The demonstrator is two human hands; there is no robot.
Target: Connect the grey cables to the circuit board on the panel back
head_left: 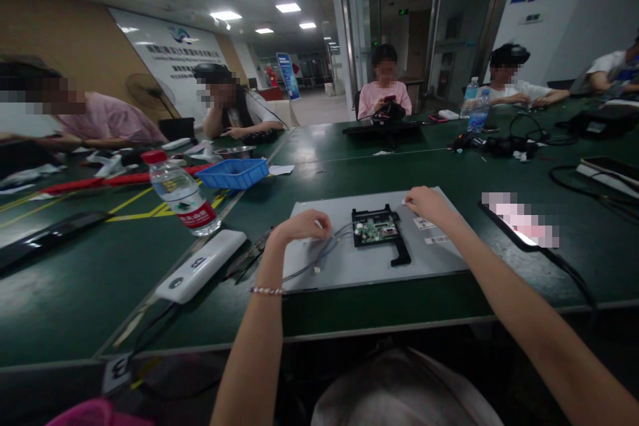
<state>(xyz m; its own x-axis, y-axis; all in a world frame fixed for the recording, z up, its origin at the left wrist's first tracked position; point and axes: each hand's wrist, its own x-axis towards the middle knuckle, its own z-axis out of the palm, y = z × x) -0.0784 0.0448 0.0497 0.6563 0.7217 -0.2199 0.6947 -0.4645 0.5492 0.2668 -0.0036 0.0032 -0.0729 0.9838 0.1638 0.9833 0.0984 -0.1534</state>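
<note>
A flat grey panel point(344, 267) lies on the green table, with a black bracket point(401, 251) and a green circuit board point(375, 229) on its middle. Thin grey cables point(319, 254) run from the board to the left, over the panel. Over the panel's left part is my left hand point(308, 224), fingers curled near the cables; what they hold, if anything, cannot be made out. My right hand point(425, 202) is at the panel's back right, its fingers pinched near the edge beside two white labels point(424, 223). Its fingertips are too small to tell what is between them.
Left of the panel are a white power bank point(202, 267), a water bottle point(186, 198) and a blue tray point(234, 174). A phone point(516, 223) with a cable lies to the right. Several people sit around the table point(329, 316).
</note>
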